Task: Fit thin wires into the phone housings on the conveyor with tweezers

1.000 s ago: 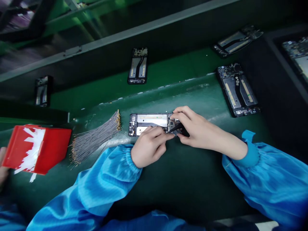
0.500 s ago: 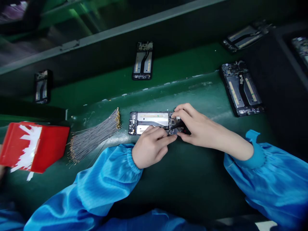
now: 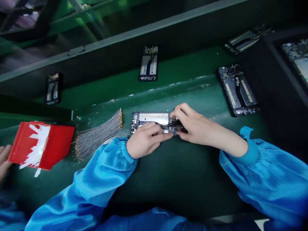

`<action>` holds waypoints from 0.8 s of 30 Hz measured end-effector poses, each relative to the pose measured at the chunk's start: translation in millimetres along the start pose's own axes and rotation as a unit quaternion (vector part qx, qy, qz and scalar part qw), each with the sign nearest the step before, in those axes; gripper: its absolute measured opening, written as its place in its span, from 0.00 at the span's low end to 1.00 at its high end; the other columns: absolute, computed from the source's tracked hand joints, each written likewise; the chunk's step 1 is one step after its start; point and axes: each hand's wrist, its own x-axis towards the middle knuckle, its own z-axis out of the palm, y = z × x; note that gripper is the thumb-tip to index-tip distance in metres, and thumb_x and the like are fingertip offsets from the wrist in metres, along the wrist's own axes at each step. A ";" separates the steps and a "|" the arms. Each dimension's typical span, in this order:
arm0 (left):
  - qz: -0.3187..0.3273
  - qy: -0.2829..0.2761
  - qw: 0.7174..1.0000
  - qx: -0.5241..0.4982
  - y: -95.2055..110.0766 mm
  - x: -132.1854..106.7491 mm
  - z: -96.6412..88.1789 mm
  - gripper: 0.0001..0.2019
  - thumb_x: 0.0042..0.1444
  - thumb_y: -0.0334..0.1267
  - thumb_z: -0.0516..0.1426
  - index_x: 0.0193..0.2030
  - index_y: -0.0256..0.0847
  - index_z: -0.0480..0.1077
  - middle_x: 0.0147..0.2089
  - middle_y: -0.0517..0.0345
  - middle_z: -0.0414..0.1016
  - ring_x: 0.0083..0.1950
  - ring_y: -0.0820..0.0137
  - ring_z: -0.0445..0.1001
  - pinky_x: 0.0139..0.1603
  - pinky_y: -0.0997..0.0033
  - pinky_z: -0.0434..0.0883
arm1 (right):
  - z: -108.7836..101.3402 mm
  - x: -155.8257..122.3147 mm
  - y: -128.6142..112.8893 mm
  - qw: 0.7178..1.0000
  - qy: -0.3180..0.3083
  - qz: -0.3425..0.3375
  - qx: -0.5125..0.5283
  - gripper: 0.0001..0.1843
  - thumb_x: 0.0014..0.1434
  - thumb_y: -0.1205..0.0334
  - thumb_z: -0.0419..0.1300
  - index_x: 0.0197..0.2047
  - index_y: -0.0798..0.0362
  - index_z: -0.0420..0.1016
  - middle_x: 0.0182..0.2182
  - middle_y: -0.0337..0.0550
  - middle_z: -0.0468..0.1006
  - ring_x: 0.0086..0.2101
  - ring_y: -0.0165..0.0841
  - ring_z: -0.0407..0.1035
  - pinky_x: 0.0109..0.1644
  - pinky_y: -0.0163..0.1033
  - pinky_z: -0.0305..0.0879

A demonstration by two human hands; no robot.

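Observation:
An opened smartphone (image 3: 154, 117), with its metal plate and boards bare, lies sideways on the green bench. My left hand (image 3: 145, 139) is on its near side, fingers bent and the index finger stretched along the lower edge. At the phone's right end, my right hand (image 3: 192, 123) spans the edges with bent fingers and thumb. Under that palm is a black pointed tool, seemingly tweezers (image 3: 175, 124), its tip over the circuit board. The palm hides the rest of the tool and the phone's right end. Left of the phone lies a bundle of thin grey cables (image 3: 98, 136) with gold ends.
A red bin (image 3: 59, 147) with torn white labels stands at the left, another person's hand (image 3: 4, 162) beside it. More opened phones lie at the back left (image 3: 53, 88), back middle (image 3: 148, 64), right (image 3: 238, 91) and far right (image 3: 245, 40). A dark tray edge (image 3: 286, 69) borders the right.
The view has shifted slightly. My left hand has slid a little left along the phone, and more of the black tool shows. The right hand stays at the phone's right end.

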 end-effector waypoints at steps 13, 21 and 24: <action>-0.006 0.009 1.000 0.001 -6.1 0.5 -0.6 0.15 0.61 0.33 0.45 0.47 0.43 0.70 0.28 0.59 0.59 0.31 0.74 0.59 0.31 0.75 0.64 | -0.4 1.0 2.4 1.000 0.002 0.012 0.015 0.18 0.49 0.65 0.56 0.44 0.52 0.58 0.43 0.46 0.59 0.35 0.33 0.61 0.34 0.38 0.61; 0.009 0.020 1.000 -0.004 -5.8 1.3 -2.4 0.15 0.61 0.32 0.45 0.45 0.40 0.71 0.28 0.57 0.60 0.30 0.74 0.58 0.31 0.75 0.64 | -0.3 5.6 -5.0 0.999 -0.010 0.040 -0.021 0.16 0.48 0.65 0.55 0.41 0.52 0.58 0.40 0.45 0.58 0.30 0.31 0.59 0.29 0.38 0.59; 0.010 0.020 1.000 -0.005 -5.7 1.1 -2.2 0.15 0.61 0.33 0.45 0.45 0.40 0.71 0.28 0.57 0.61 0.30 0.74 0.58 0.31 0.75 0.64 | 0.5 6.3 -6.6 0.998 -0.007 0.047 -0.031 0.16 0.47 0.66 0.55 0.41 0.52 0.58 0.40 0.45 0.58 0.29 0.30 0.59 0.29 0.38 0.58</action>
